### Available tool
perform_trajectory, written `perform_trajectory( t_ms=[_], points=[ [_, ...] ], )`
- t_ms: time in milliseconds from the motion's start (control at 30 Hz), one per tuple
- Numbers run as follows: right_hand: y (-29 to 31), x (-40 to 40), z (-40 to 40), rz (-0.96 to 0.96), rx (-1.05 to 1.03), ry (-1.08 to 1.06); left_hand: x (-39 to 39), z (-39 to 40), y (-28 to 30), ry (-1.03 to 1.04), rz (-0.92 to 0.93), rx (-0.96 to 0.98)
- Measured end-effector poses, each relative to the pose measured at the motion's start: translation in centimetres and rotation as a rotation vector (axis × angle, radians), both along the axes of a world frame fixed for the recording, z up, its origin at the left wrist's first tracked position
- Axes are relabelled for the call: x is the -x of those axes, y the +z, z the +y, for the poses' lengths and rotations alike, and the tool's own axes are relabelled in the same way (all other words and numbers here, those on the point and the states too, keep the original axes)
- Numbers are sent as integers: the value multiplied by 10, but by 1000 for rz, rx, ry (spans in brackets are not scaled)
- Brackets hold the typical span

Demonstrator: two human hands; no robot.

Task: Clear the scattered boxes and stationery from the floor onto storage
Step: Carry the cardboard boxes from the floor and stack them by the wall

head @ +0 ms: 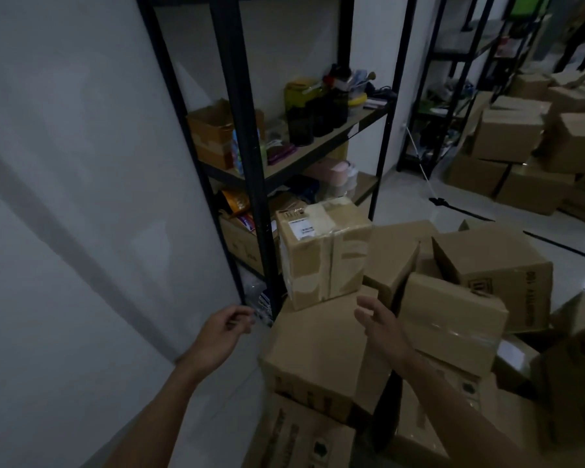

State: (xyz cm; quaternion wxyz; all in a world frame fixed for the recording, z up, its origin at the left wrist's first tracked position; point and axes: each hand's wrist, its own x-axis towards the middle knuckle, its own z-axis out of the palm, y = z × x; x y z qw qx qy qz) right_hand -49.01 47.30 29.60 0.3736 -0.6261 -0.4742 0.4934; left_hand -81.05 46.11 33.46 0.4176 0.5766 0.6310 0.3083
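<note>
A small taped cardboard box point(321, 251) with a white label sits on top of a larger cardboard box point(318, 359), right beside the black metal shelf rack point(247, 146). My left hand point(225, 329) hovers below and left of the taped box, fingers loosely curled, holding nothing. To the right of that box my right hand point(380, 324) is held out with straight, spread fingers, apart from it. More cardboard boxes point(453, 312) are piled to the right, some tilted or open.
The rack's shelves hold jars, a small carton point(213, 133), pouches and packets. A white wall point(81, 197) stands close on the left. Stacked cartons point(520, 153) and a second rack fill the far right. Glossy floor point(416, 194) with a black cable lies between.
</note>
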Motion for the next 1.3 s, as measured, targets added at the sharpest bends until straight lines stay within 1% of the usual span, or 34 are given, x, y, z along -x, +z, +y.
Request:
perform_trajectory(
  t_ms=[100, 267, 400, 433, 467, 533, 567, 700, 800, 933, 1033, 1067, 1133, 1300],
  points=[
    [6, -21, 40, 9, -18, -21, -33, 32, 14, -56, 13, 31],
    [16, -66, 141, 71, -35, -27, -94, 131, 19, -54, 107, 85],
    [24, -81, 206, 33, -60, -39, -121, 193, 12, -23, 180, 47],
    [21, -84, 220, 39, -52, -32, -125, 206, 8, -31, 224, 46],
    [22, -84, 231, 41, -43, -29, -128, 215, 4, -44, 309, 71],
    [17, -83, 249, 72, -12, -16, -133, 224, -6, -66, 504, 155],
    [10, -82, 258, 82, 7, 1, -135, 224, -10, -58, 556, 163],
    [0, -76, 267, 93, 30, -30, -141, 198, -28, 19, 624, 14],
    [-7, -78, 271, 161, 150, -122, -135, 164, -40, 54, 625, -82],
    [-20, -77, 267, 160, 237, -50, -118, 111, -53, 61, 609, -170],
    [-30, -70, 260, 196, 303, -2, -107, 72, -64, 169, 535, -198],
    [-35, -67, 259, 208, 314, 12, -103, 59, -70, 213, 502, -194],
    [-45, -62, 257, 162, 328, 56, -96, 33, -78, 308, 408, -144],
    [-55, -50, 248, 37, 324, 72, -91, -11, -86, 529, 115, 77]
  ],
)
